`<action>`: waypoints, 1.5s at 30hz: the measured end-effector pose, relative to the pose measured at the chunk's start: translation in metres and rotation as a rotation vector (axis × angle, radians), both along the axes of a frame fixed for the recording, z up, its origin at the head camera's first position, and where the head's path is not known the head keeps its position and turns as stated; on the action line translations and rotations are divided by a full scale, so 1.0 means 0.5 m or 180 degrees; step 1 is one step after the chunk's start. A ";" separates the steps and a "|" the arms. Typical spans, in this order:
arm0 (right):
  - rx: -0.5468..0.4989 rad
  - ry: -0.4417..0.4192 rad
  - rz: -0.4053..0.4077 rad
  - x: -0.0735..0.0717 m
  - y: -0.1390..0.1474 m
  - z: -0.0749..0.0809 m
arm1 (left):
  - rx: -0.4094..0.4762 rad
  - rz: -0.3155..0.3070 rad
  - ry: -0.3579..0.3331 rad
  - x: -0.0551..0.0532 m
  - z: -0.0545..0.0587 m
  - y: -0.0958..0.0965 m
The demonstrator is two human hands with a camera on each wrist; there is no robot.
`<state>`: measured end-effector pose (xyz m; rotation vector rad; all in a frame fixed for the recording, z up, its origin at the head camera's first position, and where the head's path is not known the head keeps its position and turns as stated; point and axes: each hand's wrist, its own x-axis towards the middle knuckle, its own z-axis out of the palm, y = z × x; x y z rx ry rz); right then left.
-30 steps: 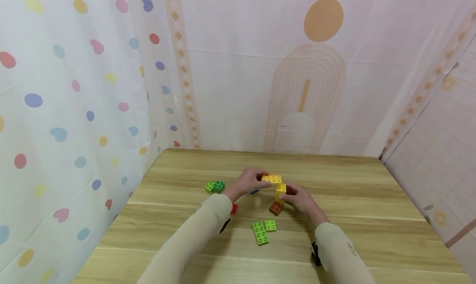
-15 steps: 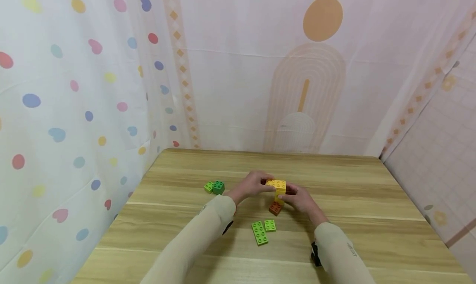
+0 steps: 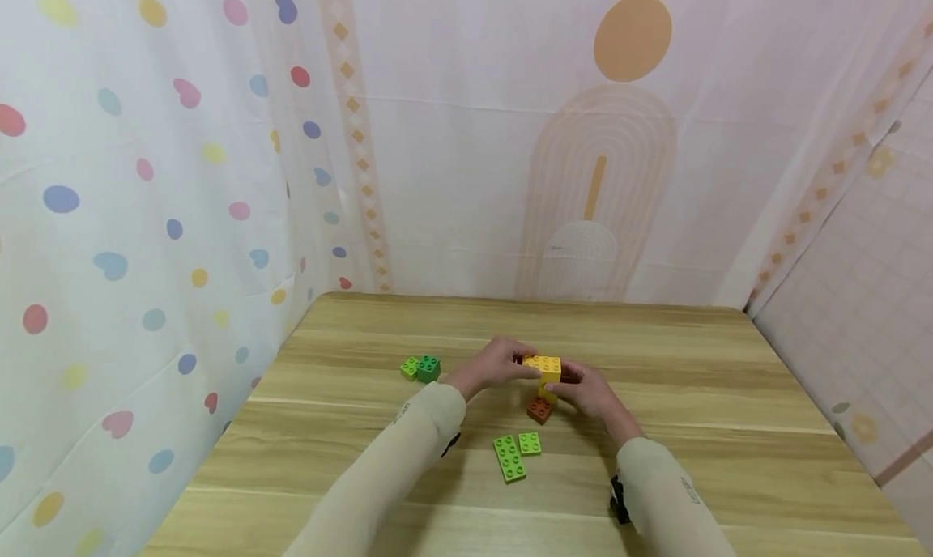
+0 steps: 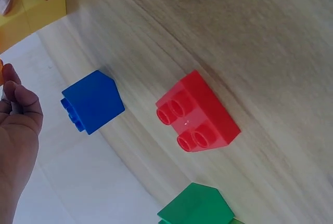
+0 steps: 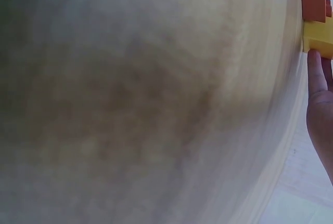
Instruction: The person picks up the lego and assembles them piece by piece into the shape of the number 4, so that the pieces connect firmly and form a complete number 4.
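My forearms reach forward, both wrists bent inward. Left hand (image 3: 497,364): fingers nearly closed, pinching the left end of a flat, studded orange brick (image 3: 545,364) atop the yellow block (image 3: 549,384). Right hand (image 3: 589,389): fingers curved round that block's right side, gripping it. Brown brick (image 3: 539,410), square and studded, against its foot. Glossy plastic throughout; counter (image 3: 729,403) wood-grained. Long green brick (image 3: 510,458) lies nearer me; slant-sided red brick (image 4: 203,115) and blue brick (image 4: 94,103) show in left wrist view.
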<state>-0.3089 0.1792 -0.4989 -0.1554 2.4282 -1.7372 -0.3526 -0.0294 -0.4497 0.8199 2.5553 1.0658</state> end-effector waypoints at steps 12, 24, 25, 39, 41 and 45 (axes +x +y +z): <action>0.0212 -0.0133 0.0017 0.007 0.006 0.020 | -0.0060 0.0015 -0.0085 -0.003 0.003 0.006; 0.0202 0.0112 0.0106 0.006 0.008 0.036 | -0.0014 -0.0157 -0.0009 -0.005 -0.001 0.010; 0.0211 0.0119 0.0118 0.005 0.008 0.036 | -0.0011 -0.0163 -0.0007 -0.004 -0.001 0.010; 0.0379 0.0088 0.0154 -0.009 0.001 0.039 | -0.0173 -0.0222 0.0349 0.004 -0.008 -0.029; 0.0433 0.0087 0.0151 -0.009 0.000 0.043 | -0.0112 -0.0145 0.0377 0.003 -0.012 -0.047; 0.0455 0.0081 0.0117 -0.011 0.000 0.049 | 0.0079 0.0045 0.0318 0.003 -0.012 -0.083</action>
